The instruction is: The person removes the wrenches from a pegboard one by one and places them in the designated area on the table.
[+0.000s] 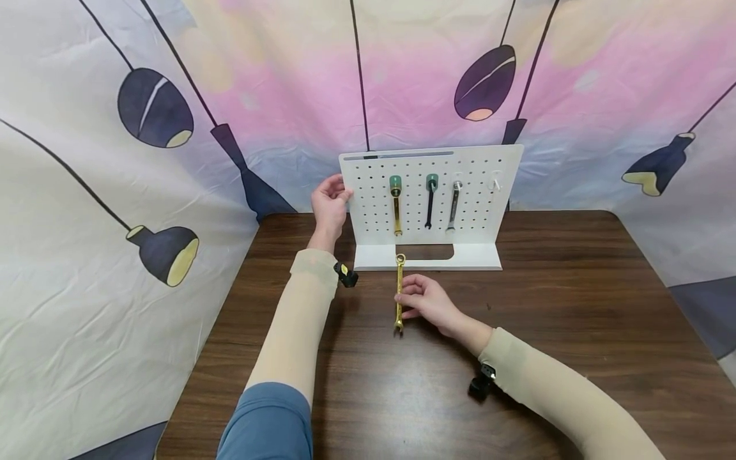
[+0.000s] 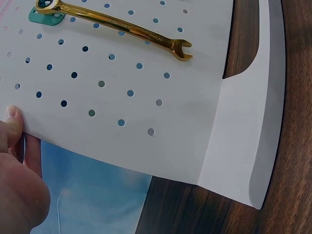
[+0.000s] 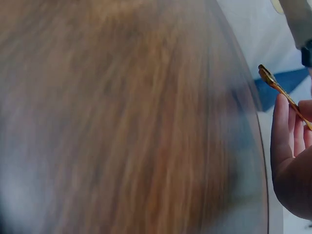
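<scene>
My left hand (image 1: 329, 204) pinches the left edge of a white pegboard (image 1: 368, 220), thumb on the front and fingers behind, as the left wrist view also shows. My right hand (image 1: 430, 305) holds a gold combination wrench (image 1: 399, 278) between thumb and fingers in front of the board's base, ring end up and open end down. On the board hang another gold wrench (image 1: 397, 214) from a green hook, a black wrench (image 1: 429, 207) from a second green hook, and a silver wrench (image 1: 453, 207) from a clear hook. In the right wrist view the held wrench (image 3: 278, 87) is partly hidden by fingers.
A pale hook (image 1: 496, 183) at the board's right side bears no tool. The board's white base (image 1: 477, 257) stands on a dark wooden table (image 1: 575, 287), near its back edge. A cloth printed with lamps (image 1: 276, 96) hangs behind and at the sides.
</scene>
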Tool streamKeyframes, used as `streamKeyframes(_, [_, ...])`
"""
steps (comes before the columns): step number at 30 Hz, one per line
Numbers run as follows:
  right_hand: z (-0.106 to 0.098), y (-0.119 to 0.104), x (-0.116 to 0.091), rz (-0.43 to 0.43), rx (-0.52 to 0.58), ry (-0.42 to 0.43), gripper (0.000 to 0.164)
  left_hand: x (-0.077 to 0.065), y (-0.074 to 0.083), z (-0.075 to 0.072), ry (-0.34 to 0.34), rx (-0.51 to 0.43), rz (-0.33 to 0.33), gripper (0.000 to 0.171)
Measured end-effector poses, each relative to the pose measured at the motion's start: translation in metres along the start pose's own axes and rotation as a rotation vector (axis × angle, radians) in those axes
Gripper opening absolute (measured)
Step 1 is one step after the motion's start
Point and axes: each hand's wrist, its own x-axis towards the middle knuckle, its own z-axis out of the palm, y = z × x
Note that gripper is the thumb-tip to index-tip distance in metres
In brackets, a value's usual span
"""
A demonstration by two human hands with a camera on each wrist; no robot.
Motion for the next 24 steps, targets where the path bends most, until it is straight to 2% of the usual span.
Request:
streamKeyframes(5, [0.019, -0.004, 0.003, 0.039, -0.007, -0.029, 0.042, 0.002, 0.001, 0.000, 0.007, -0.013, 0.006, 0.034])
streamKeyframes(10, [0.030, -0.006, 0.009, 0.039, -0.003, -0.037, 0.040, 0.004, 0.003, 0.001, 0.012, -0.020, 0.015, 0.034])
streamKeyframes(19, [0.036, -0.005, 0.014, 0.050, -0.014, -0.006, 0.031, 0.004, 0.004, 0.001, 0.009, 0.004, 0.012, 0.032])
streamKeyframes(24, [0.036, 0.003, 0.015, 0.059, -0.073, 0.018, 0.031, 0.000, 0.001, 0.001, 0.004, 0.027, 0.002, 0.032])
